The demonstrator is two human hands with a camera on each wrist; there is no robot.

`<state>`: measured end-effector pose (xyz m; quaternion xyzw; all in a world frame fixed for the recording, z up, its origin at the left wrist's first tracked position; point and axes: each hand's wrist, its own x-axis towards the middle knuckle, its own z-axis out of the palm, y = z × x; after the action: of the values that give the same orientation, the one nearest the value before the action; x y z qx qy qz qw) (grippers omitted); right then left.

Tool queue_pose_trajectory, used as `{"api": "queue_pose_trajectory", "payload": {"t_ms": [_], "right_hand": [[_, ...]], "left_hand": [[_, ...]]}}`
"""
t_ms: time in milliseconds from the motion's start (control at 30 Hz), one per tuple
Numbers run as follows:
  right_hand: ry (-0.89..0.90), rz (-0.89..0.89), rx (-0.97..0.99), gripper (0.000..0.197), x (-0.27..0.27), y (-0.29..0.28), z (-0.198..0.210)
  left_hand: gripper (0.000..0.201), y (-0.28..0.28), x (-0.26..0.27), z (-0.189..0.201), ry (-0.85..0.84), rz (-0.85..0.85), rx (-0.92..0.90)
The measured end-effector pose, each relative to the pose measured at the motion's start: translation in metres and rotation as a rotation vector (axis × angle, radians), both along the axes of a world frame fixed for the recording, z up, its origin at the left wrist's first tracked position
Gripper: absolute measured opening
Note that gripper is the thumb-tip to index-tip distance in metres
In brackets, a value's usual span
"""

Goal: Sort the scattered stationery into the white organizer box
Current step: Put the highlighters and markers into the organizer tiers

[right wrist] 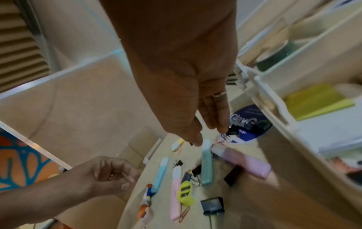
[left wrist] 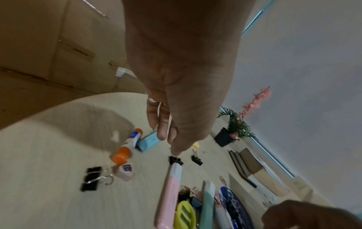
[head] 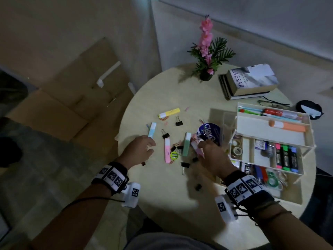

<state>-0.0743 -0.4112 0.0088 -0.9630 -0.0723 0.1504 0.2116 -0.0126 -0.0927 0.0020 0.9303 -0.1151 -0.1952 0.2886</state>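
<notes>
The white organizer box [head: 270, 137] stands open at the table's right, with pens, markers and tape rolls inside. Scattered left of it lie yellow [head: 169, 113], blue [head: 151, 129], pink [head: 167, 150], green [head: 187, 144] and lilac [right wrist: 248, 161] highlighters, a yellow-green sharpener [head: 174, 156], several black binder clips [head: 179, 123] and a round blue-and-white disc [head: 210, 133]. My right hand [right wrist: 209, 134] reaches down with straight fingers, its fingertips [right wrist: 223, 127] at a small black clip [right wrist: 233, 132] on the disc. My left hand [head: 151, 147] hovers loosely curled beside the blue highlighter and holds nothing.
A potted pink flower [head: 206, 76], stacked books [head: 250, 82], glasses [head: 272, 103] and a black round object [head: 309, 109] sit along the table's far side. Cardboard boxes [head: 72, 98] lie on the floor to the left. An orange-capped glue stick [left wrist: 127, 147] lies near the table's left edge.
</notes>
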Motion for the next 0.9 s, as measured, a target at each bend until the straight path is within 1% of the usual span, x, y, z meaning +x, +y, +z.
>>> {"api": "queue_pose_trajectory", "payload": {"t_ms": [67, 100, 167, 200, 267, 333, 400, 467, 567, 667, 800, 900], "right_hand": [[0.072, 0.023, -0.072, 0.052, 0.005, 0.01, -0.014], [0.083, -0.007, -0.086, 0.054, 0.006, 0.014, -0.019], [0.093, -0.084, -0.09, 0.05, 0.009, 0.025, -0.026], [0.097, -0.093, -0.092, 0.045, 0.009, 0.032, -0.027], [0.122, -0.061, -0.119, 0.037, 0.009, 0.047, -0.028], [0.137, -0.021, -0.13, 0.036, 0.007, 0.062, -0.03], [0.142, 0.011, -0.132, 0.039, 0.007, 0.077, -0.03], [0.115, 0.004, -0.12, 0.035, 0.008, 0.091, -0.029], [0.106, -0.019, -0.064, 0.025, 0.009, 0.112, -0.028], [0.097, -0.035, -0.019, 0.027, 0.01, 0.125, -0.038], [0.115, -0.134, -0.012, 0.008, 0.016, 0.138, -0.048], [0.126, -0.203, -0.004, 0.016, 0.021, 0.144, -0.047]], "left_hand": [[0.021, 0.017, 0.001, -0.004, 0.004, 0.015, 0.01], [0.021, 0.027, 0.002, -0.008, 0.005, 0.026, 0.008], [0.021, 0.044, 0.004, -0.014, 0.017, 0.055, 0.026], [0.022, 0.05, 0.004, -0.017, 0.025, 0.06, 0.05], [0.027, 0.06, 0.003, -0.021, 0.049, 0.041, 0.075], [0.031, 0.062, 0.0, -0.026, 0.071, -0.019, 0.07], [0.031, 0.062, -0.003, -0.03, 0.095, -0.086, 0.074], [0.027, 0.061, -0.005, -0.034, 0.105, -0.102, 0.084], [0.024, 0.058, -0.003, -0.037, 0.078, -0.025, 0.087], [0.031, 0.049, 0.003, -0.038, 0.052, 0.099, 0.082], [0.036, 0.039, 0.011, -0.041, 0.098, 0.22, 0.123], [0.033, 0.036, 0.014, -0.043, 0.156, 0.257, 0.115]]}}
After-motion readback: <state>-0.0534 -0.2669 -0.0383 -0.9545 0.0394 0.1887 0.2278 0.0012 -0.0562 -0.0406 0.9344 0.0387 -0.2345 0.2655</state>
